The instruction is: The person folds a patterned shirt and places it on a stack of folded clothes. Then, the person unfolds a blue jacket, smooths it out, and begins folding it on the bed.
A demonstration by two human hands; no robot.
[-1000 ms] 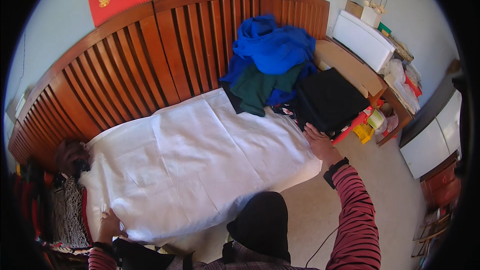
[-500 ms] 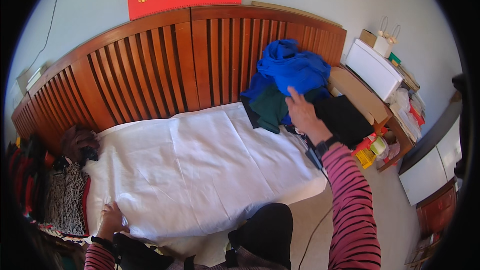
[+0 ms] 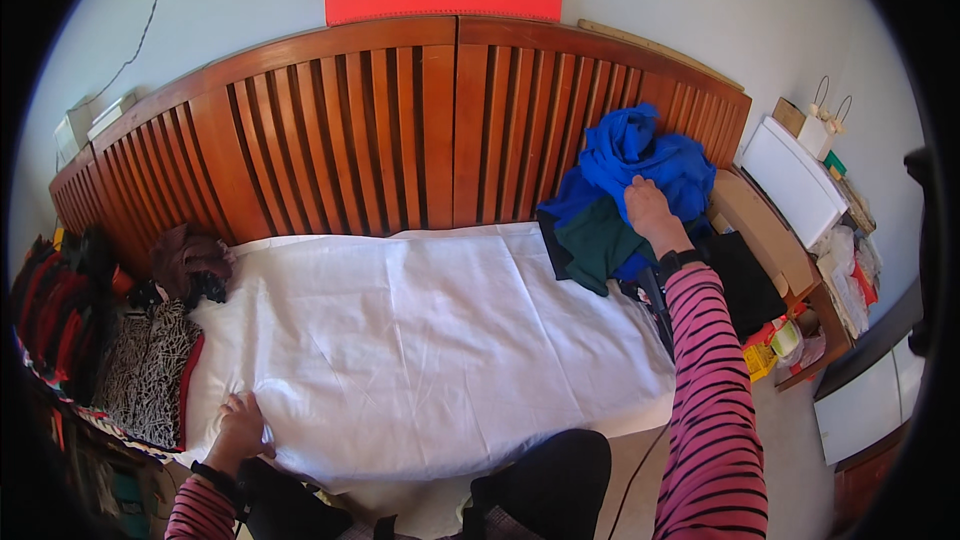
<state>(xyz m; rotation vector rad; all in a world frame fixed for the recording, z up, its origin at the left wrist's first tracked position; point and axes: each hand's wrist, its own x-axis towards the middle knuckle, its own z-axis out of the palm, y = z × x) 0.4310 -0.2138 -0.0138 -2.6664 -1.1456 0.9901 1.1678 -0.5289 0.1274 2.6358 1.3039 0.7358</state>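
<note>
At the far right of the white sheet (image 3: pixel 400 330), a rumpled bright blue cloth (image 3: pixel 625 155) lies heaped against the headboard. My right hand (image 3: pixel 655 215) reaches to its front, fingers curled closed on the fabric; the fingertips are partly hidden. Under the blue heap a dark green cloth (image 3: pixel 592 245) spreads toward the sheet. A black folded cloth (image 3: pixel 745 280) lies to the right of my forearm. Near the sheet's front left edge, my left hand (image 3: pixel 238 430) rests with fingers outstretched on the white fabric, holding nothing visible.
A fringed grey folded textile (image 3: pixel 150 380) and dark red and black clothes (image 3: pixel 55 310) are stacked at the left, beside a brown crumpled cloth (image 3: pixel 188 260). The slatted wooden headboard (image 3: pixel 450 130) bounds the back. A cardboard box (image 3: pixel 765 230) stands at the right.
My right hand, earlier with fingers extended over the green cloth, is now closed at the blue cloth. The view has swung left, so everything sits further right. My left hand stays on the sheet.
</note>
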